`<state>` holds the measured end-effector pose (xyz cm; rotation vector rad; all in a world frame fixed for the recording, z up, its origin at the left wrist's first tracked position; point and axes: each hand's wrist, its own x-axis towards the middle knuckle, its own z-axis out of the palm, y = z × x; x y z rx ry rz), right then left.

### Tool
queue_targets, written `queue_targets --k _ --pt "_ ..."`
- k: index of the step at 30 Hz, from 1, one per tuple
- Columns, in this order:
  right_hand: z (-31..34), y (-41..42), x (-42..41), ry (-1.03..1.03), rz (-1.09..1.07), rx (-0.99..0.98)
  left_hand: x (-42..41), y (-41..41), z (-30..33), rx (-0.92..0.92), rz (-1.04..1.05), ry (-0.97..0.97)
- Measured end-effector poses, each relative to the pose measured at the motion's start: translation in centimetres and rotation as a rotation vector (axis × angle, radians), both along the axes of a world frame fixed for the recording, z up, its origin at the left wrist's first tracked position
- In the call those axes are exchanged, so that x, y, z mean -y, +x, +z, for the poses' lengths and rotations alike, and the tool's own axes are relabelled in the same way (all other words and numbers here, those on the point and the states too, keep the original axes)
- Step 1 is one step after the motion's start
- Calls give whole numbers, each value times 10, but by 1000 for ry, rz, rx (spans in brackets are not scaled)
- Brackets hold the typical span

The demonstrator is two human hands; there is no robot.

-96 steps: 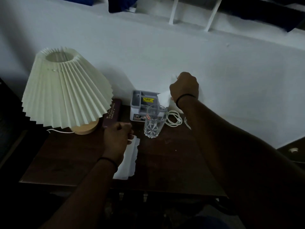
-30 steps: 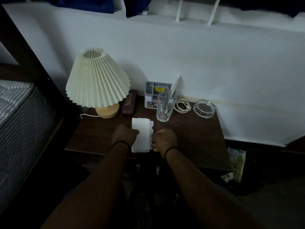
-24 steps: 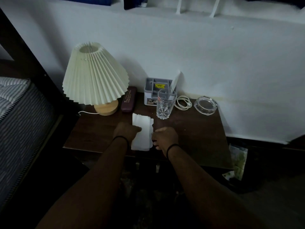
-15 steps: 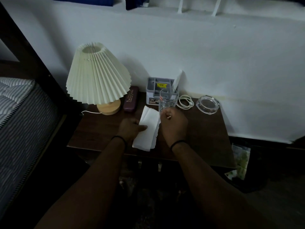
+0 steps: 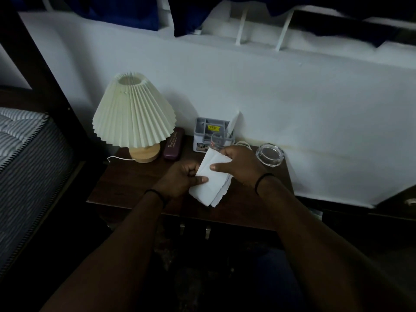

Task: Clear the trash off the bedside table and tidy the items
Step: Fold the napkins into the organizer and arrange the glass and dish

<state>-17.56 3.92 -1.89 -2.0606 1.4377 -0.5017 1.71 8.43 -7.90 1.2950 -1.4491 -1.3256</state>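
A bedroom: striped mattress [image 5: 20, 140] beside a lamp-topped bedside table [image 5: 126, 185].

The lower part of the drinking glass [image 5: 219, 138] and most of the coiled cable [image 5: 243, 144] are hidden behind the right hand [image 5: 240, 166]. The print on the dark case [image 5: 172, 144] cannot be read.

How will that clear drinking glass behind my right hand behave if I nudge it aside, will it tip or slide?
The drinking glass looks tall for its base, so a nudge near the rim would probably tip it, while one low down should slide it on the smooth table. It looks empty, so likely light. It is surely breakable, and the organizer right behind leaves little room.
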Motion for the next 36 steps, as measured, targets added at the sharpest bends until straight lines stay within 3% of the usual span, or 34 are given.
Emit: queue_targets --k 6,10,14,18,36 --pt "19 4 10 -35 30 -79 2 3 -2 -8 7 23" --pt "47 17 24 -112 -5 -165 4 7 -4 -8 129 -7" --pt "82 32 53 -102 -195 64 12 14 -8 -110 373 44" --pt "100 47 86 -143 -399 158 22 17 -16 -73 549 144" --pt "38 100 157 -286 -510 -94 64 0 -37 -143 648 184"
